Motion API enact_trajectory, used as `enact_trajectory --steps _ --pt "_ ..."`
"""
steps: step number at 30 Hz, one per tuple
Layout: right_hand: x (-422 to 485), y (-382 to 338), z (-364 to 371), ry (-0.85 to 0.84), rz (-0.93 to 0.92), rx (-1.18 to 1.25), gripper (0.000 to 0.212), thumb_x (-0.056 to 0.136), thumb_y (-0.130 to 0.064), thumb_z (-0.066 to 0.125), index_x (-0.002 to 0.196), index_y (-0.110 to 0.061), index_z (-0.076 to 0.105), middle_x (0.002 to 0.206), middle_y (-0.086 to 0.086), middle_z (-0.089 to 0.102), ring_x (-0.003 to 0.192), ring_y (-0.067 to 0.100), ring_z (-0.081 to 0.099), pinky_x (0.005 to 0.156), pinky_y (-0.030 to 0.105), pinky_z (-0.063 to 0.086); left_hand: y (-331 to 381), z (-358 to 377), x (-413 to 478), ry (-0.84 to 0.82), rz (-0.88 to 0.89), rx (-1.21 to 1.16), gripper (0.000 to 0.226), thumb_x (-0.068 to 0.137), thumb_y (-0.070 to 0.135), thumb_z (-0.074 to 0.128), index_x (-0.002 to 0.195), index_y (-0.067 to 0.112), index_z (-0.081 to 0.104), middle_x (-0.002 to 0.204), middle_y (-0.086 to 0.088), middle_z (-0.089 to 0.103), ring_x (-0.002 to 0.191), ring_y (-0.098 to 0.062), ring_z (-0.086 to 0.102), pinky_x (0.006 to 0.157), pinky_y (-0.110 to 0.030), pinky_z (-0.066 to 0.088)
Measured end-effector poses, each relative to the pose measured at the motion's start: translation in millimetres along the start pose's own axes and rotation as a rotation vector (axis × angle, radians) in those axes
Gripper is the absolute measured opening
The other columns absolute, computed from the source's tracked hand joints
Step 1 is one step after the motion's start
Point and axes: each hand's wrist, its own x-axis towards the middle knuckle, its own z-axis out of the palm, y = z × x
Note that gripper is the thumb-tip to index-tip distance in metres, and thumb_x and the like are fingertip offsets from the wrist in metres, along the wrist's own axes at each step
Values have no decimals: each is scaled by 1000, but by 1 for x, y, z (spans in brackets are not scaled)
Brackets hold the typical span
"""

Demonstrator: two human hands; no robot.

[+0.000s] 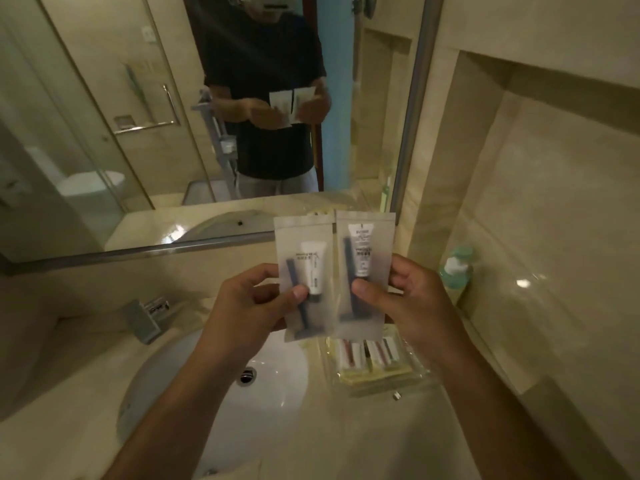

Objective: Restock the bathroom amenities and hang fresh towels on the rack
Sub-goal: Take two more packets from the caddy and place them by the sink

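The fingers (299,292) of the left hand (256,306) were grasping the left pouch (304,247), thumb pressed on its front and the rest curled behind it. The right hand (408,299) gripped the right pouch (367,306) the same way, thumb on the front. Both frosted pouches stood upright side by side, their inner edges touching or slightly overlapping. Each showed a small white tube beside a dark blue stick-shaped item. They were held in the air over the far side of the sink (277,403) and a clear tray (417,374). The tray sat on the worktop (381,438) just right of the sink and held small striped packets. A chrome tap (145,317) stood left of the sink, and a green pump bottle (457,268) stood near the right wall. The mirror (104,150) behind reflected the person holding both pouches.
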Motion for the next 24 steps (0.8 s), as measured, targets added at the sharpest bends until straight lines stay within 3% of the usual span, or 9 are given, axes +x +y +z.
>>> enact_trajectory --steps 3,7,13,17,20,24 --pt "20 9 -4 -28 9 9 29 87 -12 77 104 -36 76 105 -3 78 99 18 74 86 53 60 -3 0 15 27 -25 3 37 76 18 73 110 7 68 95 -15 77 92 -29 75 77 -37 62" --pt "42 27 -5 -38 62 12 27 89 -15 75 112 -30 73 107 -2 78 100 20 74 86 53 60 -14 -5 36 38 -66 22 39 75 21 74 111 9 68 99 -13 77 94 -28 75 81 -42 61" --pt "67 82 -9 51 185 -100 19 88 -19 76 104 -27 70 96 -5 79 89 17 76 86 52 60 -71 -15 76 92 -231 2 17 83 8 75 98 6 70 88 -10 78 80 -23 76 64 -28 60" --pt "85 139 -9 96 328 -185 25 88 -20 77 111 -23 69 99 -7 78 89 10 75 80 35 60 -134 -24 107 105 -376 5 16 86 6 72 102 4 69 88 -9 78 77 -23 75 59 -26 58" --pt "103 182 -5 86 425 -209 16 90 -14 74 101 -24 68 93 -8 77 82 3 73 68 19 57 -178 -22 134 124 -470 6 14 88 6 73 101 4 67 92 -14 76 81 -30 74 59 -30 60" --pt "141 237 5 153 483 -235 14 90 -17 76 91 -25 65 75 -19 70 68 -8 68 61 14 53 -218 -10 173 113 -528 23 27 88 7 74 112 -3 65 98 -19 74 87 -33 75 64 -36 64"
